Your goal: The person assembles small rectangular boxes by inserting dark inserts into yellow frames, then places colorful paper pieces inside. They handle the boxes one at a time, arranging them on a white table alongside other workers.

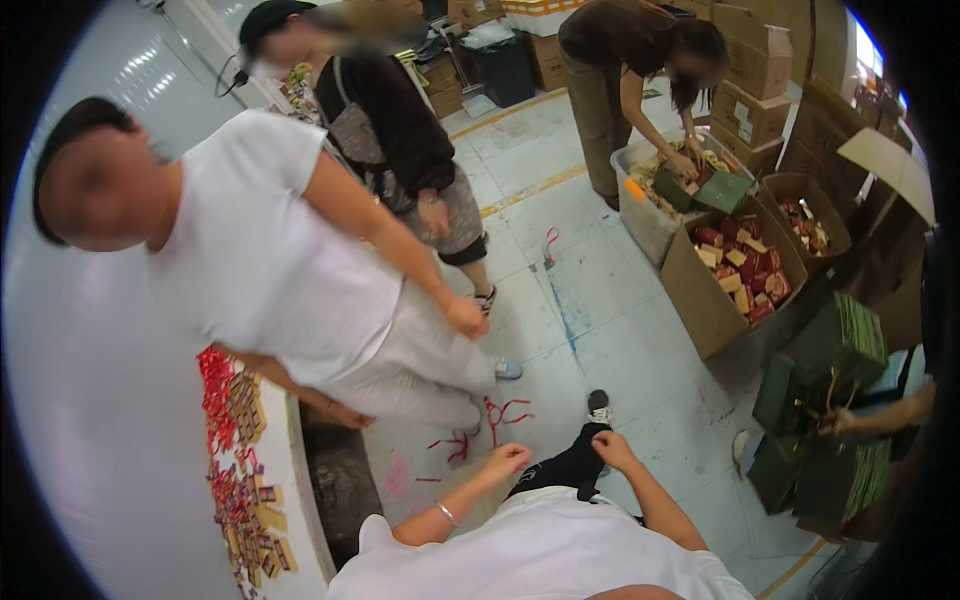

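My left hand (508,461) is held in front of my body with its fingers curled, and I see nothing in it. A silver bracelet (446,514) circles that wrist. My right hand (612,450) hangs above my black-trousered leg (565,462), fingers bent in and nothing showing between them. Neither hand touches an object. Closest to my left hand, loose red ribbons (495,420) lie on the floor. One of my dark shoes with white laces (599,408) is planted ahead of my right hand.
On my left, a person in white (300,260) stands beside a white table (290,470) bearing red ribbons and small boxes. Behind is a person in black (390,140). At right are a carton of red packages (672,285), a plastic tub (650,225) with someone bending over it, and green bags (830,400).
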Available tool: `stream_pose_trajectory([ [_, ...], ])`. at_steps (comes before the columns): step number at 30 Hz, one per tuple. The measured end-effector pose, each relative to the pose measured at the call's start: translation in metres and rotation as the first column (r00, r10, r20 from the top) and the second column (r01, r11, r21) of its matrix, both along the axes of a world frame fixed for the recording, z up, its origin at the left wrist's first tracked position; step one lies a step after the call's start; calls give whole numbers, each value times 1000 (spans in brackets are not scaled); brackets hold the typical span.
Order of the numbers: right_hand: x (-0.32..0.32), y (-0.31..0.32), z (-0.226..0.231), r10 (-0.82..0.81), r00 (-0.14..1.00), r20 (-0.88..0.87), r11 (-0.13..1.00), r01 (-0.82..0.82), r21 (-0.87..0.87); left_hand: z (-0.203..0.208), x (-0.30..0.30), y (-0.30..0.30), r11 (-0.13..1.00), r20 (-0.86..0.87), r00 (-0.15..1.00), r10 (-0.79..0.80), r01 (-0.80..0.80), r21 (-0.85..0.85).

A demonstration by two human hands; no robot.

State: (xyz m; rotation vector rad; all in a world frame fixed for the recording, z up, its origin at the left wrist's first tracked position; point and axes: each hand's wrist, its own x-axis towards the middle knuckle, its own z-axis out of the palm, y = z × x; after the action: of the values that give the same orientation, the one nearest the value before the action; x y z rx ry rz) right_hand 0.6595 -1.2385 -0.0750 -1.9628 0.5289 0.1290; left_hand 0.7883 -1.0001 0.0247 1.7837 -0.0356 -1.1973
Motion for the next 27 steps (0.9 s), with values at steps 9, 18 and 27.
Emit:
stream_pose_trajectory([
  [9,67,-330,-68,-500,863,-75,851,473,-226,45,212,-293,914,403,915,-19,179,-363],
  [18,125,-435,-177,-505,316,-803,649,752,-112,67,486,-457,919,328,945,14,117,-377],
  [27,727,-651,-84,-2,908,-418,964,-110,-244,59,757,-474,902,428,798,425,-336,-271],
])
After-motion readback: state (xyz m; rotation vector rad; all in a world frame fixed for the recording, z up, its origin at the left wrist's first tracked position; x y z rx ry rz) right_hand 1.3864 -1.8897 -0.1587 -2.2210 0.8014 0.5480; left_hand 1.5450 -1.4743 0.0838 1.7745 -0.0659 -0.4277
